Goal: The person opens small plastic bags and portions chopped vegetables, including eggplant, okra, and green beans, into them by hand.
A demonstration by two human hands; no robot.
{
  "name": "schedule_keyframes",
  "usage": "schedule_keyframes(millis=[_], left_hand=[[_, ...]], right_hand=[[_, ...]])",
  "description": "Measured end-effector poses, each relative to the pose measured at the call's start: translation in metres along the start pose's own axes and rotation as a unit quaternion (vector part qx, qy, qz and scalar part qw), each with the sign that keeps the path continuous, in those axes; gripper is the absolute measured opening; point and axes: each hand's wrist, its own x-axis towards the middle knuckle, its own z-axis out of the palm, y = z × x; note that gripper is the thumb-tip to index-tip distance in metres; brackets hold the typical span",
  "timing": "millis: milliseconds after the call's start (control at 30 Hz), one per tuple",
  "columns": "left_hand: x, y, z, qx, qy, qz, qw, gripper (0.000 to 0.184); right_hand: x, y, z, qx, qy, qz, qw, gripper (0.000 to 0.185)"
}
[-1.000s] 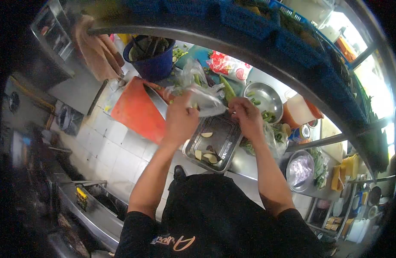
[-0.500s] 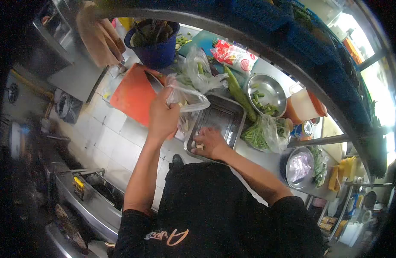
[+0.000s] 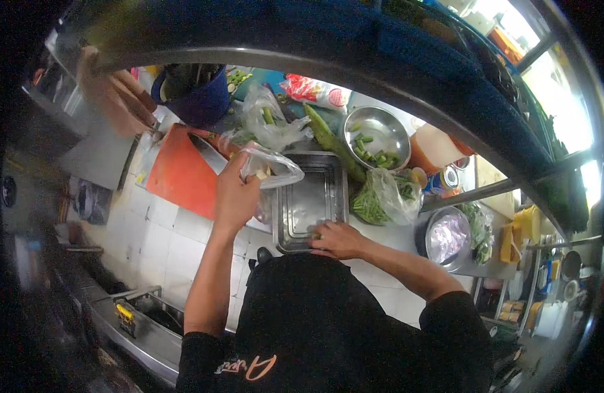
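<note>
My left hand (image 3: 237,196) is closed on the rim of a clear plastic bag (image 3: 282,171), whose mouth gapes toward the metal tray (image 3: 343,190). Pale pieces show inside the bag near my fingers. My right hand (image 3: 338,240) is at the near right corner of the tray, fingers curled; a small greenish piece seems to be at the fingertips, hard to make out. No pale slices show on the bare tray bottom. The orange cutting board (image 3: 180,177) with a knife (image 3: 209,154) lies left of the bag.
Behind the tray are a long green vegetable (image 3: 325,134), another plastic bag (image 3: 266,118) and a red-white packet (image 3: 315,90). To the right stand a steel bowl (image 3: 378,134) of cut green pieces and bagged green beans (image 3: 370,203). A blue bucket (image 3: 200,101) stands back left; a metal shelf edge (image 3: 249,57) crosses above.
My right hand went from beside the bag down into the tray, then to its near right corner. The pale slices have left the tray. My left hand keeps holding the bag, now lower.
</note>
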Motion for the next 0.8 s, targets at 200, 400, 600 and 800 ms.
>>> schedule_keyframes(millis=[200, 400, 600, 800], left_hand=[[0.000, 0.026, 0.004, 0.009, -0.056, -0.037, 0.998, 0.050], [-0.002, 0.052, 0.011, -0.028, -0.120, -0.053, 0.991, 0.046], [-0.015, 0.025, 0.034, 0.197, -0.175, 0.113, 0.958, 0.049], [-0.034, -0.005, 0.049, 0.172, -0.229, 0.114, 0.951, 0.057]], right_hand=[[0.004, -0.002, -0.002, 0.064, -0.059, 0.044, 0.995, 0.032], [0.017, 0.011, 0.007, 0.229, -0.071, 0.069, 0.968, 0.032], [0.017, 0.007, -0.006, 0.602, -0.045, 0.208, 0.770, 0.027], [-0.014, -0.015, -0.008, 0.852, 0.076, 0.236, 0.460, 0.023]])
